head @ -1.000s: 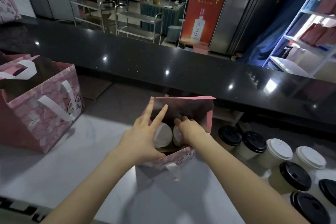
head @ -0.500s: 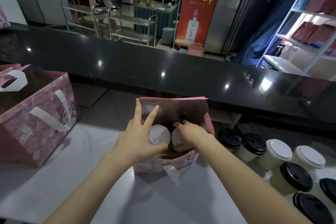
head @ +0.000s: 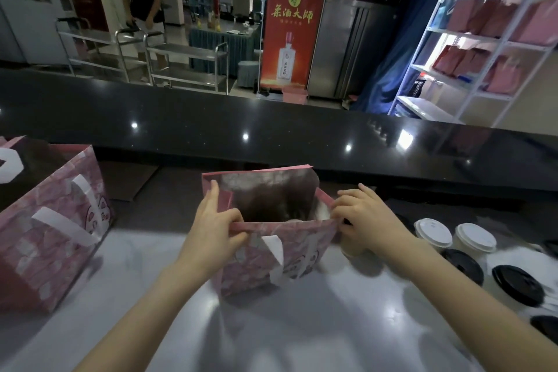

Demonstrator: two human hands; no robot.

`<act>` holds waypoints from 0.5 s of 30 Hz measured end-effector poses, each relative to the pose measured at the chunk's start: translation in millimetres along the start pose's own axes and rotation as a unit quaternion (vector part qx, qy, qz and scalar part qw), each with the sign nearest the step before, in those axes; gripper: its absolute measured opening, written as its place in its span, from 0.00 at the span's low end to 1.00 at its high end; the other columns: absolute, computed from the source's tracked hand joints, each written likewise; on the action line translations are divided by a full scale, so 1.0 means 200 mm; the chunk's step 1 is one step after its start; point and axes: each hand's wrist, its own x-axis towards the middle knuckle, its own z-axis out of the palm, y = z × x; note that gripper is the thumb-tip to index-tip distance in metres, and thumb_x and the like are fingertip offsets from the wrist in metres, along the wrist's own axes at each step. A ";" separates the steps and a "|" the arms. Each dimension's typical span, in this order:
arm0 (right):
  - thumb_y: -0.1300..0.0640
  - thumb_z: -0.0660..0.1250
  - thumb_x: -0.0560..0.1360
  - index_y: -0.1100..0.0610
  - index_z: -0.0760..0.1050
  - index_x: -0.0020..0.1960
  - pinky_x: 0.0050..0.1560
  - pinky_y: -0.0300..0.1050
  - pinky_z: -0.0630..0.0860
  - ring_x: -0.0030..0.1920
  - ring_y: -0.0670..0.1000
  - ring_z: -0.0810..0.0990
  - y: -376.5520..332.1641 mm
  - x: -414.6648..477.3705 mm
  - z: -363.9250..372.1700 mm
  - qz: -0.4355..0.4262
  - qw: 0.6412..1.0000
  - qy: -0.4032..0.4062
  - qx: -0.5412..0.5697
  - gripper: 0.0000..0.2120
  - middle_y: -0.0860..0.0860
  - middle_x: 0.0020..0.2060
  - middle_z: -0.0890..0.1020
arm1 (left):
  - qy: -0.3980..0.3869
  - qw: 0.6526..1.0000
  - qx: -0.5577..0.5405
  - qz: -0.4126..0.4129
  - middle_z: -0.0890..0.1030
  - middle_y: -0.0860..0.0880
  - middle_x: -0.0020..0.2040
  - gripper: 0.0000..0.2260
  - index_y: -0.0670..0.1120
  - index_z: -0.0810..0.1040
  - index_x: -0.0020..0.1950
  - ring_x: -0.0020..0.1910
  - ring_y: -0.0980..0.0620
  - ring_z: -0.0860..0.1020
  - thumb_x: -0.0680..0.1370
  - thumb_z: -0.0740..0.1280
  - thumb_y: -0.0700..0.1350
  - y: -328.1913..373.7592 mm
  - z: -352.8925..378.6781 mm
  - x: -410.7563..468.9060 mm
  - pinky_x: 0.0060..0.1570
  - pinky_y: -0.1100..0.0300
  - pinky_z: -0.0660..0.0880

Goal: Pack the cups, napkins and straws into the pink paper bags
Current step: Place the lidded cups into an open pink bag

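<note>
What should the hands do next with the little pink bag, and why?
Probably let go with the right hand and reach for napkins or straws. Both it and the left hand pinch the pink bag open, and a cup lid seems to sit inside.

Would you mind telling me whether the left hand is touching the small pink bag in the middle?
Touching. The head view shows the left hand pinching the near rim of the small pink bag at its left corner.

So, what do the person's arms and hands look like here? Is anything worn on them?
Both forearms are bare as far as the view shows, with no sleeves visible. The left hand and right hand have no gloves, and no rings, watch or bracelet can be seen. The fingernails look short and unpainted.
</note>
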 end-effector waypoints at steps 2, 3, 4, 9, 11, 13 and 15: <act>0.55 0.80 0.61 0.44 0.81 0.43 0.67 0.51 0.66 0.57 0.49 0.78 0.00 0.04 0.04 0.044 0.998 0.038 -0.011 0.14 0.42 0.48 0.82 | 0.063 0.997 0.029 0.044 0.55 0.49 0.78 0.07 0.53 0.77 0.38 0.77 0.47 0.52 0.72 0.73 0.49 0.00 0.02 -0.02 0.72 0.50 0.57; 0.57 0.81 0.58 0.46 0.82 0.41 0.62 0.49 0.71 0.52 0.49 0.79 -0.01 0.07 0.05 0.059 0.996 0.063 -0.011 0.16 0.42 0.45 0.82 | 0.089 0.992 0.049 0.071 0.60 0.49 0.77 0.06 0.52 0.79 0.38 0.76 0.46 0.55 0.72 0.74 0.49 0.00 0.04 -0.03 0.72 0.49 0.57; 0.59 0.82 0.58 0.48 0.82 0.40 0.57 0.47 0.74 0.48 0.50 0.80 -0.03 0.10 0.05 0.070 0.994 0.087 -0.006 0.15 0.44 0.43 0.83 | 0.105 0.987 0.068 0.097 0.67 0.49 0.73 0.06 0.52 0.80 0.38 0.75 0.46 0.60 0.71 0.75 0.49 0.00 0.05 -0.04 0.71 0.47 0.59; 0.61 0.75 0.68 0.56 0.84 0.43 0.48 0.48 0.76 0.47 0.55 0.80 -0.07 0.18 0.07 0.118 0.985 0.121 0.021 0.05 0.51 0.49 0.83 | 0.106 0.978 0.110 0.144 0.81 0.56 0.43 0.05 0.51 0.81 0.37 0.59 0.47 0.75 0.69 0.75 0.48 0.02 0.09 -0.05 0.63 0.46 0.70; 0.60 0.70 0.72 0.57 0.83 0.48 0.50 0.48 0.75 0.52 0.55 0.79 -0.07 0.17 0.07 0.121 0.985 0.114 0.041 0.06 0.52 0.56 0.81 | 0.116 0.976 0.108 0.147 0.80 0.56 0.40 0.04 0.52 0.81 0.38 0.55 0.48 0.76 0.69 0.75 0.49 0.04 0.09 -0.07 0.60 0.48 0.72; 0.60 0.67 0.75 0.57 0.82 0.53 0.51 0.49 0.75 0.55 0.56 0.78 -0.07 0.13 0.06 0.111 0.984 0.124 0.062 0.08 0.52 0.59 0.79 | 0.126 0.976 0.101 0.143 0.81 0.56 0.41 0.05 0.53 0.81 0.41 0.54 0.49 0.76 0.70 0.75 0.49 0.08 0.08 -0.09 0.58 0.49 0.72; 0.61 0.65 0.76 0.57 0.80 0.56 0.52 0.50 0.75 0.56 0.56 0.78 -0.06 0.09 0.05 0.104 0.981 0.140 0.085 0.10 0.52 0.60 0.78 | 0.129 0.979 0.086 0.131 0.81 0.56 0.44 0.06 0.54 0.80 0.45 0.54 0.50 0.76 0.71 0.74 0.50 0.12 0.09 -0.09 0.58 0.50 0.73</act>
